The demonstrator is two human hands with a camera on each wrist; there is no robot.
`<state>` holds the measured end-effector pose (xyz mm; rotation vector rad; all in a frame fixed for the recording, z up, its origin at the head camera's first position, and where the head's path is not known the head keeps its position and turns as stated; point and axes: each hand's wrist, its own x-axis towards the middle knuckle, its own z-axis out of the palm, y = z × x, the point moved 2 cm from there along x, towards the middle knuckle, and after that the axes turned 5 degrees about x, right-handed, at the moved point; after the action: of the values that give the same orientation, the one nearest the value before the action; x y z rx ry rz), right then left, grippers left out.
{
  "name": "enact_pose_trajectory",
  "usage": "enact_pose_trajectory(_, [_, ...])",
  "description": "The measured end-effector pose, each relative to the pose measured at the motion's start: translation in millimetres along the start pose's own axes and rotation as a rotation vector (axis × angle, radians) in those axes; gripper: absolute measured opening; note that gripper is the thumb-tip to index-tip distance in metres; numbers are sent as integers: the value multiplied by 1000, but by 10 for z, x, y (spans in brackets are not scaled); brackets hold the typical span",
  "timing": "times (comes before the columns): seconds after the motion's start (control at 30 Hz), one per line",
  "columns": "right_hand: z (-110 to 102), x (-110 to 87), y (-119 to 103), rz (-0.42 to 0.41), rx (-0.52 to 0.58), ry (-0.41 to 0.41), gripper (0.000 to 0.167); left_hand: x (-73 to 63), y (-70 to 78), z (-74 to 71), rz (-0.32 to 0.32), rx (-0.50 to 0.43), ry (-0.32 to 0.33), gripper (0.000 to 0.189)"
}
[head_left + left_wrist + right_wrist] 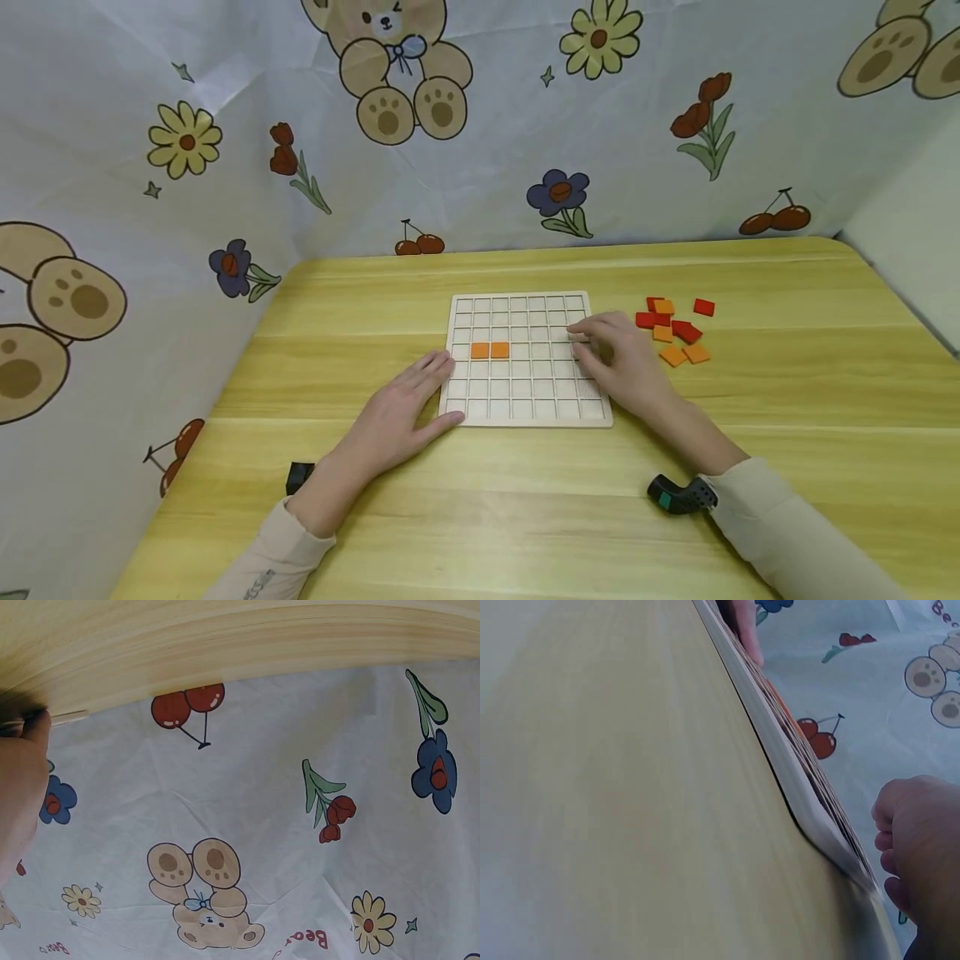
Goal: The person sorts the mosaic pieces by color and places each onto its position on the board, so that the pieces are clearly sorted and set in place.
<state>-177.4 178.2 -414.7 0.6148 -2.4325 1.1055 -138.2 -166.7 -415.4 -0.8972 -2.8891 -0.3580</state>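
A pale square grid board point(525, 422) lies flat on the wooden table. Two orange square tiles point(490, 351) sit side by side in its left part. My left hand point(401, 412) rests at the board's left edge, fingertips and thumb touching its rim. Over the right edge of the board is my right hand point(626, 362), thumb and index finger bent toward each other with a gap between their tips. No tile shows in that gap. In the right wrist view the fingers of this right hand point(922, 851) look loosely curled above the board's edge.
Right of the board lies a loose group of red tiles point(686, 332) and orange tiles point(696, 354), some overlapping. The wooden table point(517, 517) ends at a patterned cloth point(487, 200) behind and on the left. A white surface point(915, 217) stands beyond the right edge.
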Motion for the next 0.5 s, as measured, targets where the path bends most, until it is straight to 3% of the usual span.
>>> enact_pose_trajectory(0.5, [-507, -310, 270, -24, -86, 106, 27, -10, 5, -4, -15, -7, -6, 79])
